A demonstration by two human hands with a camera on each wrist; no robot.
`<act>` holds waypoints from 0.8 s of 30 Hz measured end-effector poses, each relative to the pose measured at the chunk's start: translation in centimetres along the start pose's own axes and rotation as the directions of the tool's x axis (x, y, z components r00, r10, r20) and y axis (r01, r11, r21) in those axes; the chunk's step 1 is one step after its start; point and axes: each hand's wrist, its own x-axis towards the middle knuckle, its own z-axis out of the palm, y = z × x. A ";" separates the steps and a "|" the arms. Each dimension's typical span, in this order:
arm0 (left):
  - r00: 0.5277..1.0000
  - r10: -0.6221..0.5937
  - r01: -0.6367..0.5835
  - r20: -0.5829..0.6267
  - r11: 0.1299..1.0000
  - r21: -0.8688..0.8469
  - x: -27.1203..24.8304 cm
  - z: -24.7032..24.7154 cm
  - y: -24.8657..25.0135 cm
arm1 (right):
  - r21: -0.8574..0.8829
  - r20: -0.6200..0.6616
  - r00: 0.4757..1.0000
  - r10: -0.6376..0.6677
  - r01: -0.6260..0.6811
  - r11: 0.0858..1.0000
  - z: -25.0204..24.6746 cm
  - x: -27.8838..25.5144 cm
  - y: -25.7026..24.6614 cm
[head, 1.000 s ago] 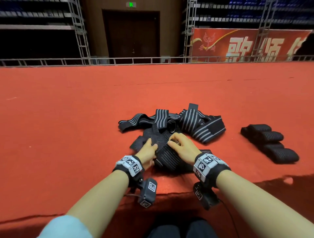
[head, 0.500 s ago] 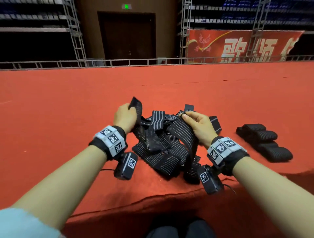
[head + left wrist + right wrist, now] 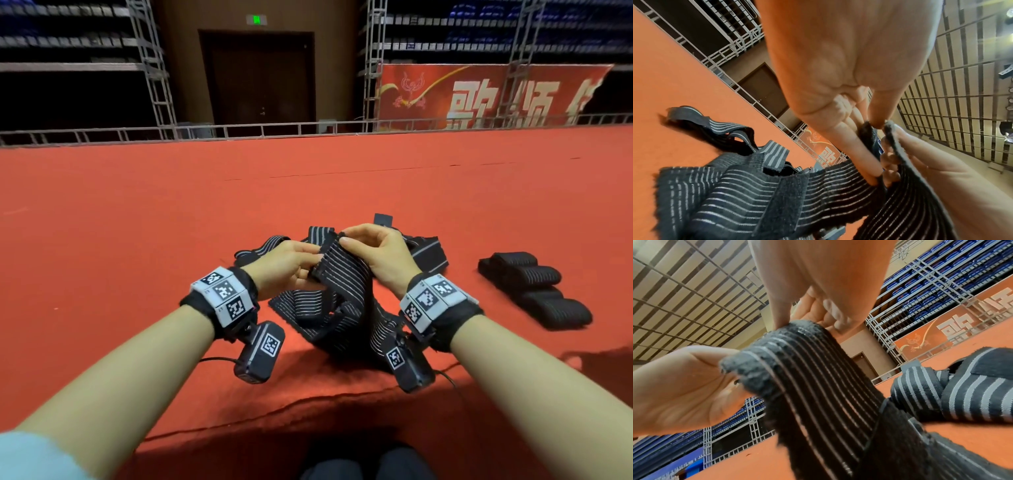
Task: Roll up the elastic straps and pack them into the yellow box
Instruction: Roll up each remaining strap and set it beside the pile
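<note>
Both hands lift one strap end
Left hand (image 3: pixel 286 265) and right hand (image 3: pixel 380 253) pinch a striped strap (image 3: pixel 342 270) above the pile (image 3: pixel 329 318); rolled straps (image 3: pixel 537 291) lie well apart.

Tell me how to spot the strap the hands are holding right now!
Look at the big red carpet, at the messy pile of loose straps in its middle. The held strap is the one lifted above that pile, its end pinched between the left hand and right hand; its stripes are thin, not wide grey.

Red carpet (image 3: pixel 137 240), tangled pile of striped straps (image 3: pixel 329 318) at its near edge, four rolled straps (image 3: pixel 534 294) well right
</note>
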 end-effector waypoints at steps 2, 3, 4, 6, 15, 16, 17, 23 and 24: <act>0.999 -0.013 0.013 0.031 1.000 -0.016 -0.2 0.1 0.2 | -0.037 -0.013 1.000 -0.015 0.015 0.999 0.1 0.0 0.2; 0.999 -0.019 0.020 0.051 1.000 -0.020 -0.3 0.2 0.2 | -0.049 -0.018 1.000 -0.021 0.020 0.999 0.1 0.1 0.4; 0.997 -0.025 0.026 0.066 0.999 -0.020 -0.4 0.2 0.2 | -0.056 -0.017 1.000 -0.025 0.024 0.998 0.2 0.1 0.4; 0.997 -0.036 0.038 0.075 0.999 -0.020 -0.5 0.2 0.2 | -0.080 -0.011 0.999 -0.033 0.032 0.996 0.4 0.2 0.5; 0.996 -0.080 0.080 0.042 0.997 -0.017 -0.5 0.0 -0.1 | -0.210 -0.004 0.998 -0.062 0.059 0.976 0.8 0.2 1.1; 0.996 -0.079 0.079 0.038 0.997 -0.018 -0.4 0.2 -0.2 | -0.220 -0.014 0.998 -0.063 0.059 0.974 0.9 0.2 1.2; 0.996 -0.078 0.078 0.031 0.997 -0.018 -0.5 0.3 -0.3 | -0.228 -0.024 0.998 -0.062 0.055 0.972 0.9 0.3 1.4; 1.000 0.003 -0.006 0.019 0.985 0.173 -0.6 0.5 -0.1 | -0.361 0.035 0.997 -0.072 0.080 0.929 0.8 0.1 1.0; 1.000 0.007 -0.012 0.020 0.976 0.220 -0.7 0.5 0.4 | -0.396 0.068 0.996 -0.065 0.086 0.914 0.7 0.1 0.6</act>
